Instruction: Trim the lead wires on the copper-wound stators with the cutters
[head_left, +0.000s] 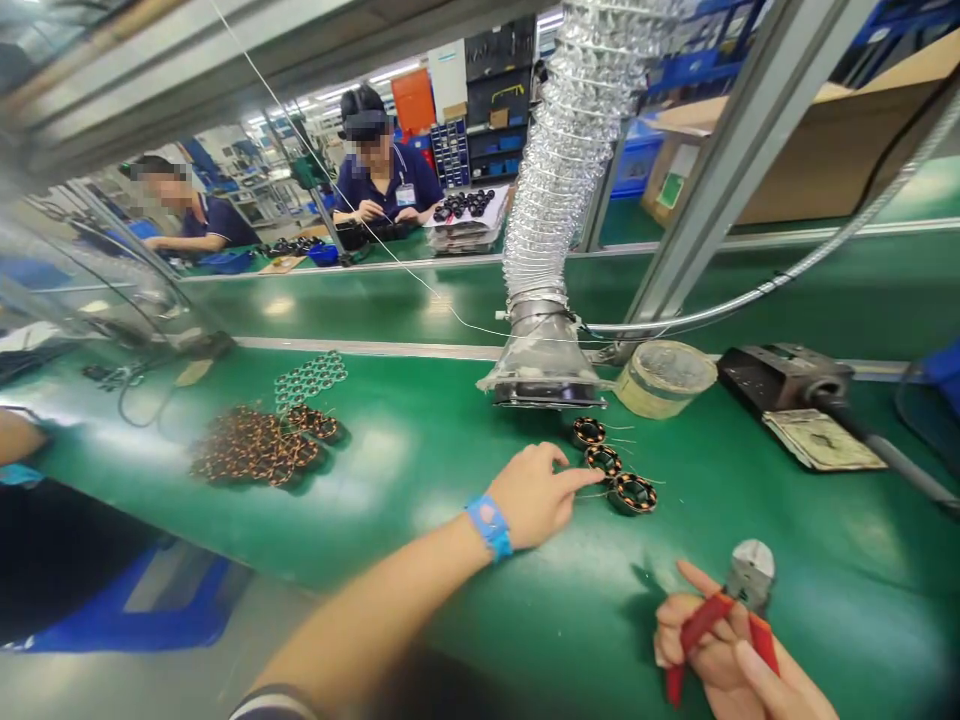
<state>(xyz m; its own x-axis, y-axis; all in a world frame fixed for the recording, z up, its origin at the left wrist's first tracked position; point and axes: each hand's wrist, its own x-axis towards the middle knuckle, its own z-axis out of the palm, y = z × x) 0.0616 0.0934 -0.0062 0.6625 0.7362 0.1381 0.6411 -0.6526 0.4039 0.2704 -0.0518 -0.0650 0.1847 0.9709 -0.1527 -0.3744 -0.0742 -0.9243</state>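
My left hand [534, 497], with a blue wristband, lies on the green bench mat [420, 500]. Its index finger reaches out to touch a small copper-wound ring coil [604, 461]. Two more such coils [589, 432] [632, 493] sit on either side of it in a short row, with thin wire ends sticking out. My right hand [716, 640] is lower right, gripping red-handled wire cutters [701, 625] with a metal head [751, 573]. A large pile of copper-wound coils [255, 450] lies further left.
A metal fume hood [544, 365] on a silver flexible duct [574, 150] stands behind the coils. Nearby are a tape roll [664, 378] and a dark soldering unit [784, 378]. A forearm [19, 440] enters at left. Two seated co-workers [382, 170] [191, 205] work beyond.
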